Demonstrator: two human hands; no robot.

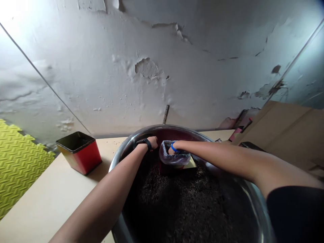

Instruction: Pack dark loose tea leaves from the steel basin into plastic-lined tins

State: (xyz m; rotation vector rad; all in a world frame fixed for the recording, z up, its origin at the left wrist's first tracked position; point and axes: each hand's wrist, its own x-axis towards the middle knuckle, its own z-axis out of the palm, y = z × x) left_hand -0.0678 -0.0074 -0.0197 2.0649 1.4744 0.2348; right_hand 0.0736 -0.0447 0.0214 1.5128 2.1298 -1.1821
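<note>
A large metal basin (117,165) holds loose dark material (187,206) like dried leaves. In its far part stands a container lined with a clear plastic bag (177,160). My right hand (172,150) reaches down inside the bag, with a blue band at the wrist; its fingers are hidden. My left hand (153,141), below a black wristwatch, is closed near the basin's far wall, just left of the lined container. What it holds, if anything, is hidden.
A red square tin (87,157) with an open black-rimmed top stands on the pale table (55,195) at left. Behind is a peeling wall; at right, cardboard (283,135). Yellow-green foam mat (17,165) lies at far left.
</note>
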